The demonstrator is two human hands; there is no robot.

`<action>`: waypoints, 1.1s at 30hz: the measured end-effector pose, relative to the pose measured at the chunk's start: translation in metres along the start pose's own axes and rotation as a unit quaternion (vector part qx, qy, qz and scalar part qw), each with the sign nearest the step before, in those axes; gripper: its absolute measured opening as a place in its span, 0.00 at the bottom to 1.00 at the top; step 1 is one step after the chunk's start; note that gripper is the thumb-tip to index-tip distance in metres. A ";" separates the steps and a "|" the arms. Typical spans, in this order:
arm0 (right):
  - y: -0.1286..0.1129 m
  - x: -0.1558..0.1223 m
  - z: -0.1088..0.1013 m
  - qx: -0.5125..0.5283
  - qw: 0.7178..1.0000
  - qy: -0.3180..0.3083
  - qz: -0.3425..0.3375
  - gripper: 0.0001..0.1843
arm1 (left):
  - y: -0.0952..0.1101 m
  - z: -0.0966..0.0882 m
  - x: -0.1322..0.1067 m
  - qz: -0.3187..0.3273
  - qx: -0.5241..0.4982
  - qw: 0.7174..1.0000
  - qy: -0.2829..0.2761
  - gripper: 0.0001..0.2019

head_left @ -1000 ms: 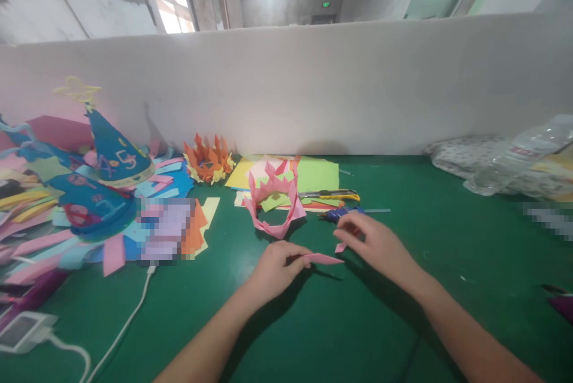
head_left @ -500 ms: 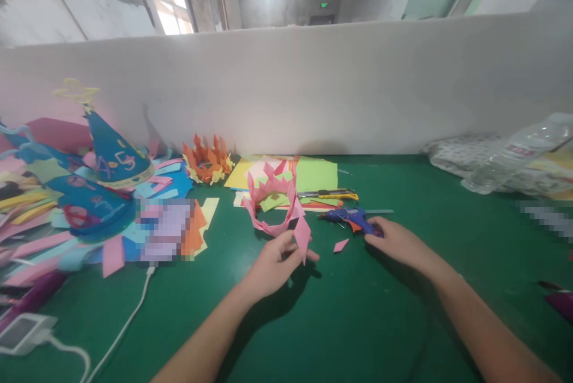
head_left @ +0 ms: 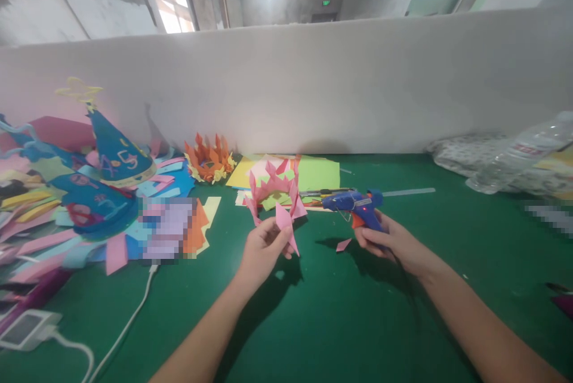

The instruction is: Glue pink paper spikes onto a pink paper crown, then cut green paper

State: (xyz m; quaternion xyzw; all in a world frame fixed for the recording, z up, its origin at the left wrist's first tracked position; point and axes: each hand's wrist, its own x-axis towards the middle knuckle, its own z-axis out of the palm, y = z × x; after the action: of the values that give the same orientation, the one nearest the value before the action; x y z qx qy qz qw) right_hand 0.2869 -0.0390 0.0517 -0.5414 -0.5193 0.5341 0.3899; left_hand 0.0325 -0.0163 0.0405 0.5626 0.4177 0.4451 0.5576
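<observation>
My left hand (head_left: 262, 249) pinches a pink diamond-shaped paper piece (head_left: 285, 226) and holds it upright just in front of the pink paper crown (head_left: 271, 190). My right hand (head_left: 390, 241) grips a blue glue gun (head_left: 353, 204) by its handle, lifted off the green table (head_left: 340, 317), with its nozzle pointing left toward the pink piece. A glue stick (head_left: 408, 192) pokes out of the gun's back. A small pink paper scrap (head_left: 343, 244) lies on the table between my hands.
Coloured paper sheets (head_left: 316, 173) and a yellow utility knife lie behind the crown. An orange paper crown (head_left: 208, 159) sits by the white partition. Blue cone hats (head_left: 114, 150) and paper strips fill the left. A white cable (head_left: 128, 323) runs at front left; plastic bags (head_left: 514, 159) lie right.
My right hand reached the glue gun on the table, took hold of it and lifted it. My left hand raised the pink piece from flat to upright, closer to the crown.
</observation>
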 end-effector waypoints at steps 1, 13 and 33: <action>0.002 0.001 0.001 -0.007 1.000 -0.001 -0.002 0.18 | 0.001 0.000 0.000 0.006 0.001 1.000 0.010 0.14; 0.006 0.002 0.010 -0.041 0.997 -0.061 -0.031 0.28 | 0.000 -0.001 -0.003 0.053 0.099 0.986 0.126 0.11; 0.010 0.001 0.020 -0.062 0.994 -0.089 -0.031 0.26 | 0.001 -0.004 -0.002 0.028 0.153 0.978 0.138 0.16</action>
State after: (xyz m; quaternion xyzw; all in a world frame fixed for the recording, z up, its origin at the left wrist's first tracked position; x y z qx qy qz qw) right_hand 0.2687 -0.0420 0.0397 -0.4982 -0.6006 0.5346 0.3244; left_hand 0.0280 -0.0172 0.0418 0.5859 0.5377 0.4644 0.3898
